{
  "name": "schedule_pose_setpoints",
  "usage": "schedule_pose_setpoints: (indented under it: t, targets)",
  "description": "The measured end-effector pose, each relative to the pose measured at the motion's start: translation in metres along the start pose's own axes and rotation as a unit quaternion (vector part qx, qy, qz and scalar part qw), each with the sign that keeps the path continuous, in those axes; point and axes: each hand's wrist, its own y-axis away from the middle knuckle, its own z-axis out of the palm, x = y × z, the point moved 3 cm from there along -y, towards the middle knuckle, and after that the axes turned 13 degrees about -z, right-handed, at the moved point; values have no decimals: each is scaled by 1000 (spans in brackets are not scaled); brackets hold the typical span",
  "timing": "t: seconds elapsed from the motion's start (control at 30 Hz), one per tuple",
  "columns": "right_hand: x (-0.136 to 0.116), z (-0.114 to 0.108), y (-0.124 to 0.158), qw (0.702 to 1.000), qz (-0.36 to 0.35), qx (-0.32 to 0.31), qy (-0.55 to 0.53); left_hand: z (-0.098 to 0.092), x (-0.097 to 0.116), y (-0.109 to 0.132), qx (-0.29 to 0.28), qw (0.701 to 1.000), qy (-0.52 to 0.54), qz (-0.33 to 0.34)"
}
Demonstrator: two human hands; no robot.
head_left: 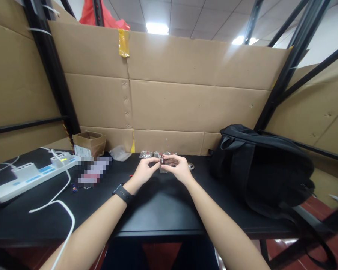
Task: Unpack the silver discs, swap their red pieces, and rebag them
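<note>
Above the black table, my left hand (pixel 146 170) and my right hand (pixel 178 167) meet with fingertips pinched on one small dark brown object (pixel 162 160). Its kind is too small to make out. Just behind the hands lie small clear plastic packets (pixel 145 154), partly covered by my fingers. A round silvery ring-shaped item (pixel 190 166) rests on the table to the right of my right hand. Left of my left hand is a tiny red piece (pixel 131 176). A dark watch (pixel 123 193) is on my left wrist.
A white power strip (pixel 33 176) with plugs and a loose white cable (pixel 64 210) occupies the left side. Behind it stand an opened cardboard box (pixel 89 144) and a crumpled clear bag (pixel 120 153). A black backpack (pixel 259 172) fills the right. Cardboard walls (pixel 171 101) enclose the back.
</note>
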Motion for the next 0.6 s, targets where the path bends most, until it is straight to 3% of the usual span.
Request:
schedule_pose_setpoints:
  t: [0.3,0.6]
  targets:
    - [-3,4,2,1000,3,-16,0,3,-7,-2,-14,998,42,-44]
    - [-3,5,2,1000,1,-24,12,0,-14,-2,-37,976,170,-131]
